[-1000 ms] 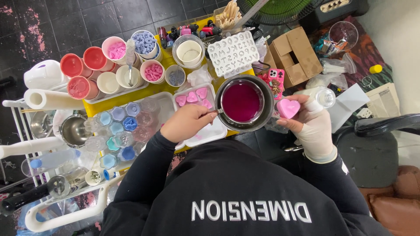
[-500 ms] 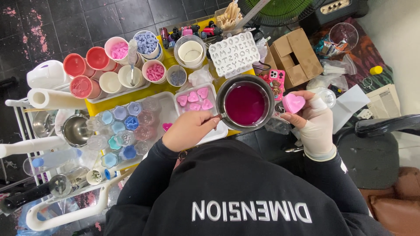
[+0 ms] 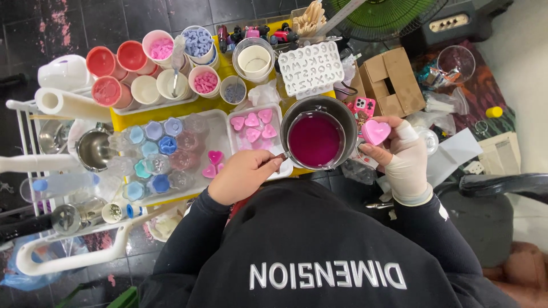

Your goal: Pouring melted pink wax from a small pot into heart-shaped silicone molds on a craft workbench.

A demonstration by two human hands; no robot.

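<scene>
- Dark tiled floor, yellow tabletop (image 3: 171,112) across the centre of the frame, packed with craft gear; cardboard box (image 3: 390,80) and green fan (image 3: 381,12) at upper right.
- Nearest: left hand (image 3: 244,174), bare, centre frame, clenched round the thin handle of the metal pot (image 3: 315,138).
- Pot sits at the table's near edge, centre; filled with deep magenta liquid.
- Right hand (image 3: 399,157), gloved in white, right of the pot; fingers pinch a pink heart-shaped mold (image 3: 377,132) just beside the pot's rim, tilted toward it.
- White tray (image 3: 251,130) left of the pot: pink hearts in it, several packed in the top half.
- Larger clear tray (image 3: 162,154) further left: small flower-shaped molds, blue, teal and clear, plus a few loose pink hearts at its right end.
- Steel bowl (image 3: 94,149) at left edge, contents not readable.
- Far row, top of frame: red cups (image 3: 117,63) with red fill, cups of pink and blue shaped pieces, white cup (image 3: 253,58), white letter mold sheet (image 3: 311,68).
</scene>
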